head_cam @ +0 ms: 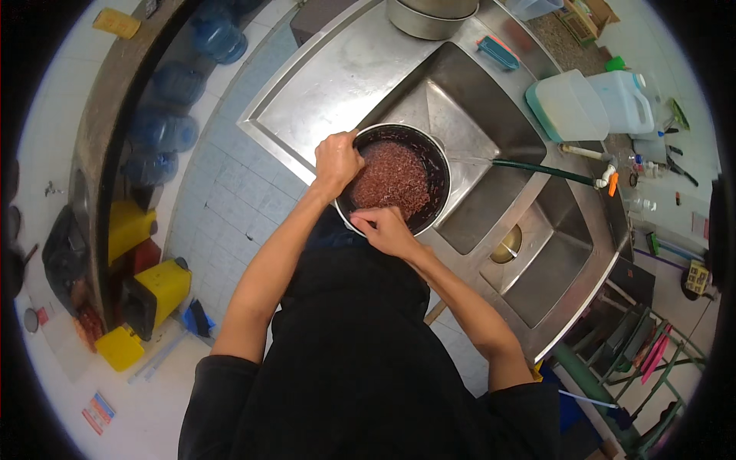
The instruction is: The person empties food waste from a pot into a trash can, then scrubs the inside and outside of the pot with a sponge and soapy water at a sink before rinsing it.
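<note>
A round pot [439, 202] with a dark inside and a pale rim sits at the near edge of the large steel sink basin [471, 123]. Reddish-brown grains [391, 178], like red rice, fill much of it, and some cling to the inner wall. My left hand [339, 161] is closed over the pot's left rim. Above the near rim is my right hand [388, 227], thumb and fingers drawn together; whether they pinch grains or the rim is hidden. From a green hose [540, 168] on the tap, a thin stream of water runs towards the pot's right side.
A smaller basin [552, 259] to the right holds a brass-coloured bowl [506, 244]. Metal pans [431, 23] stand on the drainboard [322, 86]. Behind the sink are a scrub brush [498, 53], a plastic tub [566, 106] and a jug [621, 100]. Water bottles [172, 132] line the left.
</note>
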Motion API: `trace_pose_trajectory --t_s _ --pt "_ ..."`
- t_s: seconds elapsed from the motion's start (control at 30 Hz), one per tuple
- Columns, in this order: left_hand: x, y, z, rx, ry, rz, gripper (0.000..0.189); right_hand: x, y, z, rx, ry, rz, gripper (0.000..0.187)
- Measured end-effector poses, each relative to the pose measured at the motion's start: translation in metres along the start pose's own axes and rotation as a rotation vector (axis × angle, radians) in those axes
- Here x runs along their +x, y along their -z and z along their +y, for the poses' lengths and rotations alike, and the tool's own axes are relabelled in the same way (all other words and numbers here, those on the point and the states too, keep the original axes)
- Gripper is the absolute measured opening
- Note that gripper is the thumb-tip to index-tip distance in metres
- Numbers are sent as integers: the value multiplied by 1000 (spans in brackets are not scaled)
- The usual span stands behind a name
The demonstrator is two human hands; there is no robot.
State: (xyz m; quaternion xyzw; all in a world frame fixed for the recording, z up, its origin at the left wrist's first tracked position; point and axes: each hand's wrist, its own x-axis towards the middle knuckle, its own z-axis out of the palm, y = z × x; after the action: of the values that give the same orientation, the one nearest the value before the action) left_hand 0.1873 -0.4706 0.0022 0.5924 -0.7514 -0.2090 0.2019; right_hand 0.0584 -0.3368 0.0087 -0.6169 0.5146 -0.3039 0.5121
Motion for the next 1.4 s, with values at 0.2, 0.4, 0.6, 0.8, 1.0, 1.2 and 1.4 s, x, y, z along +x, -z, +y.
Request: trace_pose_trajectory --t_s 0.2,0.4,0.6,0.8,1.0,1.2,1.4 --pt "-1 3 2 -6 76 -10 33 8 -14 9 30 54 71 21" --pt "-3 7 -1 -88 126 -41 41 12 14 25 -21 -83 -104 20" --pt "-2 -6 -8 -288 23 -6 28 101 -17 41 234 -258 838 42" --pt "-5 -8 -23 -402 156 -48 39 82 -33 -16 271 -423 424 79" --pt "4 -3 -12 -247 51 -43 24 13 -19 2 16 -136 80 76" --pt "11 -2 -3 17 -69 -174 29 -33 60 -19 -748 -57 -351 80" --pt "18 -2 5 55 -137 -258 33 1 127 16 -1247 345 -382 80"
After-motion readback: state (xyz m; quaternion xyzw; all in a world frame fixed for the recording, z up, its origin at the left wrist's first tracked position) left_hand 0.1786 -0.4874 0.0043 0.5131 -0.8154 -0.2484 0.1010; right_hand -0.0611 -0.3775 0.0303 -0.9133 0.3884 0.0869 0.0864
